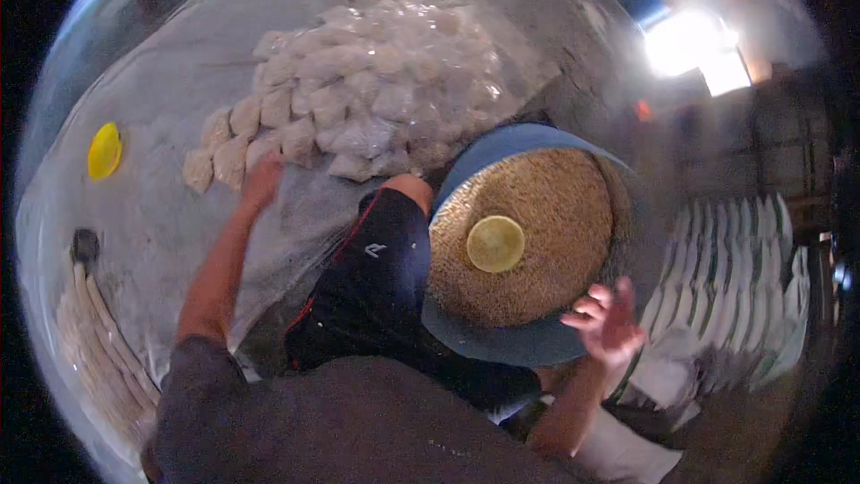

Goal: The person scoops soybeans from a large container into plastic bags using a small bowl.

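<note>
My left hand (262, 181) reaches to the near edge of a spread of filled clear plastic bags (363, 81). It is at a small pale bag (261, 151), and its fingers are too blurred to show whether they grip it. My right hand (609, 323) is raised at the near right rim of a large blue tub (488, 148), fingers apart and nothing in them. Brown grain (564, 215) fills much of the tub. A round yellowish bowl (495, 244) rests on the grain.
A yellow bowl (105, 151) lies on the grey sheet (179, 90) at left. Long pale stacks of what look like plastic bags (103, 341) sit at lower left. White and green folded sacks (726, 269) are piled at right. My knee (408, 188) is beside the tub.
</note>
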`<state>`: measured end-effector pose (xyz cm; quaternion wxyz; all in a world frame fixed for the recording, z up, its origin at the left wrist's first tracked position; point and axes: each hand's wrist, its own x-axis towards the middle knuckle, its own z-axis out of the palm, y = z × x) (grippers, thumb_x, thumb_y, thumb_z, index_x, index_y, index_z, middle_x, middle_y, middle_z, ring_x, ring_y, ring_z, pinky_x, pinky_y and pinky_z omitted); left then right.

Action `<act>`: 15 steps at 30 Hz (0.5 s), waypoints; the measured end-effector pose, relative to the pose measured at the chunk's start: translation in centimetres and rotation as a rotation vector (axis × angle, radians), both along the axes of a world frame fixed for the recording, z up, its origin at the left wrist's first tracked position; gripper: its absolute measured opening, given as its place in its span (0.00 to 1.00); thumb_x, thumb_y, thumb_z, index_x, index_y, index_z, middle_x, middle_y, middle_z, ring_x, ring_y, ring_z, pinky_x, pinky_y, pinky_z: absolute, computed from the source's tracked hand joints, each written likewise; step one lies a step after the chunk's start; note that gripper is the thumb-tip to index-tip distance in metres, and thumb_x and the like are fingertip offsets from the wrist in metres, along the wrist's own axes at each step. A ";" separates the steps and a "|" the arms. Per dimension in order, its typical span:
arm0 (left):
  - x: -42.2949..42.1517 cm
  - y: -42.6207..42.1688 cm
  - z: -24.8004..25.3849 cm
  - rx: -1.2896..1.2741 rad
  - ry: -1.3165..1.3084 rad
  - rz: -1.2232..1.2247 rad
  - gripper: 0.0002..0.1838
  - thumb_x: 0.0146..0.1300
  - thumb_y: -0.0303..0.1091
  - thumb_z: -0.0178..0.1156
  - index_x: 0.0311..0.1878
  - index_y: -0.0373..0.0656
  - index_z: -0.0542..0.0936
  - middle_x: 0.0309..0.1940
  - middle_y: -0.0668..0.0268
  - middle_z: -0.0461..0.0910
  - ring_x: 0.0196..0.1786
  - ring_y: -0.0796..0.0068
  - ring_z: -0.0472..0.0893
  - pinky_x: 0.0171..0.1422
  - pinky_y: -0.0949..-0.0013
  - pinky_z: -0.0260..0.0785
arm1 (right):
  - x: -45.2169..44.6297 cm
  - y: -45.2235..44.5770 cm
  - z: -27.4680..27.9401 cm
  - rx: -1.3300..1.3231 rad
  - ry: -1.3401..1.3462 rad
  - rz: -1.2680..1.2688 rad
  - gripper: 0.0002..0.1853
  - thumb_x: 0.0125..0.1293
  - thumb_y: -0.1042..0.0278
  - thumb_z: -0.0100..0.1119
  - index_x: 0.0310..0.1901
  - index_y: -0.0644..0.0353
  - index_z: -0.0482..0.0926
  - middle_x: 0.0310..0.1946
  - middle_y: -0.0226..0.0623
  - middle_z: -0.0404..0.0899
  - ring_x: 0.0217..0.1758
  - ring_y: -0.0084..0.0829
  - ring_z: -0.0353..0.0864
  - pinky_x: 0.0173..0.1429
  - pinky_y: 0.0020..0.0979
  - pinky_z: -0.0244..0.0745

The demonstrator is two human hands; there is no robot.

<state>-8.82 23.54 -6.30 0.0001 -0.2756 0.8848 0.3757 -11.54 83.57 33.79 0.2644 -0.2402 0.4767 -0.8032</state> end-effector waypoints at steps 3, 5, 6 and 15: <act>0.8 13.5 6.2 0.256 0.150 -0.162 0.32 0.75 0.53 0.48 0.71 0.37 0.68 0.71 0.46 0.68 0.74 0.46 0.66 0.78 0.53 0.56 | -4.8 5.8 -13.1 0.584 -0.230 -0.084 0.41 0.71 0.44 0.58 0.77 0.56 0.56 0.65 0.60 0.73 0.66 0.52 0.78 0.62 0.54 0.78; 2.4 22.2 12.4 0.144 0.102 -0.196 0.43 0.70 0.62 0.54 0.77 0.39 0.60 0.74 0.44 0.64 0.77 0.42 0.60 0.80 0.47 0.50 | -5.5 5.2 -17.9 1.253 0.048 0.010 0.38 0.71 0.49 0.59 0.77 0.52 0.58 0.63 0.60 0.75 0.64 0.52 0.79 0.63 0.51 0.77; 4.0 25.0 16.6 -0.011 0.169 -0.209 0.47 0.68 0.64 0.56 0.78 0.39 0.58 0.74 0.45 0.63 0.78 0.40 0.59 0.80 0.45 0.49 | -4.8 2.5 -18.3 1.431 0.186 0.089 0.36 0.70 0.52 0.59 0.76 0.50 0.60 0.63 0.60 0.75 0.63 0.51 0.80 0.64 0.49 0.76; 4.1 32.2 31.8 0.164 0.273 -0.838 0.49 0.62 0.61 0.67 0.77 0.38 0.61 0.74 0.35 0.58 0.79 0.40 0.56 0.79 0.32 0.41 | 4.4 3.0 -3.3 0.522 0.373 -0.289 0.44 0.70 0.45 0.63 0.78 0.59 0.55 0.69 0.49 0.70 0.73 0.39 0.69 0.73 0.42 0.69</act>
